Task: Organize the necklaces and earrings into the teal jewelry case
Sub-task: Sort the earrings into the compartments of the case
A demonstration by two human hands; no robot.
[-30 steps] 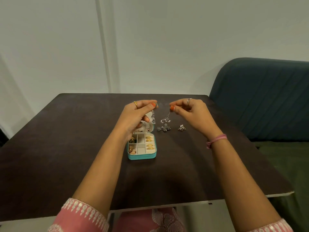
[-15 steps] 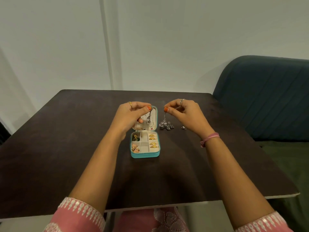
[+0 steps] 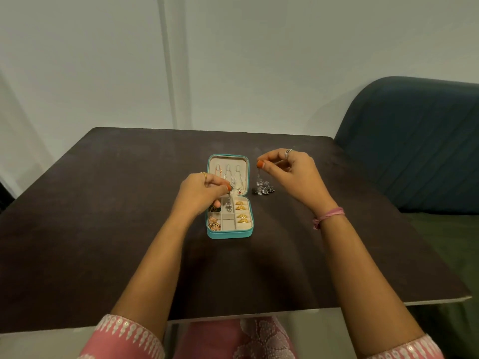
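Note:
The teal jewelry case (image 3: 229, 233) lies open on the dark table (image 3: 103, 216), its lid standing up with three necklaces (image 3: 229, 174) hung inside. Gold earrings (image 3: 242, 212) fill the right compartments and rose-gold pieces (image 3: 213, 224) sit at the lower left. My left hand (image 3: 201, 191) pinches a silver dangling earring (image 3: 229, 205) that hangs into the middle top compartment. To the right of the case, my right hand (image 3: 290, 174) pinches a second silver earring (image 3: 259, 181) above a small pile of silver earrings (image 3: 263, 190) on the table.
A dark teal upholstered seat (image 3: 414, 141) stands at the table's right side, with a green cushion (image 3: 453, 242) below it. A pale wall runs behind the table. The near table edge (image 3: 259, 313) runs just above my lap.
My left hand has come down from beside the lid and lowered its silver earring into the case's middle top compartment. My right hand stays raised with the other earring, right of the case.

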